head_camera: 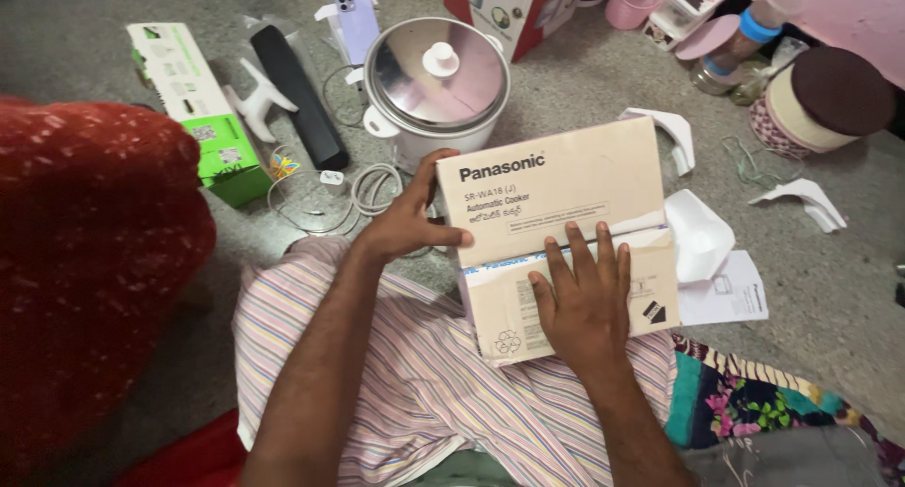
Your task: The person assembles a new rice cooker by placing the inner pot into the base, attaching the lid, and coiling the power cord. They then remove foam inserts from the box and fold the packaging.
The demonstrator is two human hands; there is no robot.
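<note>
The left hand (pixel 405 225) grips the cardboard box's (pixel 556 232) left flap edge; the right hand (pixel 584 303) presses flat, fingers spread, steadying it on the lap.

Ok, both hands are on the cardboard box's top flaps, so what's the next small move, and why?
Probably press the raised flap down flat: the left hand grips its edge while it stands tilted up, and the right hand already pins the lower flap against the cardboard box.

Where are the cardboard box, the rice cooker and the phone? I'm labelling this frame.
cardboard box (pixel 551 181): head view, on its raised top flap.
rice cooker (pixel 436 77): head view, on its shiny metal lid.
phone (pixel 357 25): head view, on its lilac back.
</note>
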